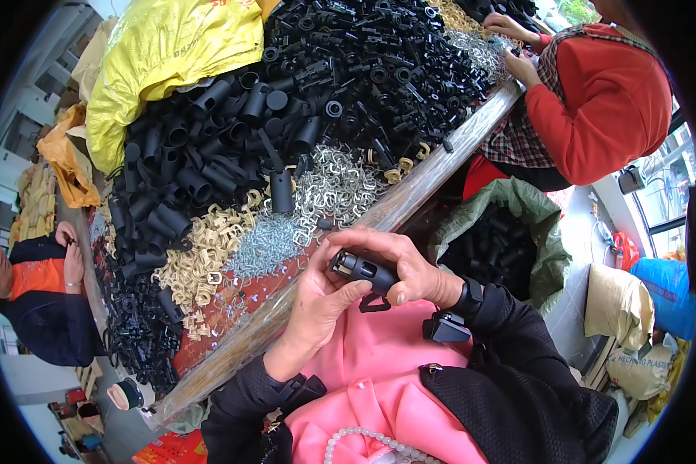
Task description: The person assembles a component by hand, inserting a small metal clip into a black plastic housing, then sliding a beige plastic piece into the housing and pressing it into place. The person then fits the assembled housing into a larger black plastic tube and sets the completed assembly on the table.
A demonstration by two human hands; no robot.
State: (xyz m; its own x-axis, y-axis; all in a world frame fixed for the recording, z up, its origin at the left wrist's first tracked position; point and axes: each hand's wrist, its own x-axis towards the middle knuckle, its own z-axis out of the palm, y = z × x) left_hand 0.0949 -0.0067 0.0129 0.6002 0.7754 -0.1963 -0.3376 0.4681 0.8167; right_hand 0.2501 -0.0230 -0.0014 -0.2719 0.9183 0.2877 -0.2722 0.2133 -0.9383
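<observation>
Above my lap, both hands hold one black plastic housing (375, 274), a rounded tube with an opening in its side and lighter parts showing inside. My left hand (315, 303) pinches its left end, with the thumb underneath. My right hand (415, 269) grips the other end, its fingers arched over the top. A small black loop hangs below the housing. Just beyond my hands, on the red table top (201, 352), lie small silvery screws (264, 246), bent metal hooks (332, 189) and beige plastic clips (197, 255).
Heaped black tubes (209, 166) and smaller black parts (363, 62) cover the far table beside a yellow sack (182, 46). A wooden rail (232, 363) edges the table. At right, a green sack (545, 232) holds black parts. Co-workers sit at right (611, 100) and left (46, 301).
</observation>
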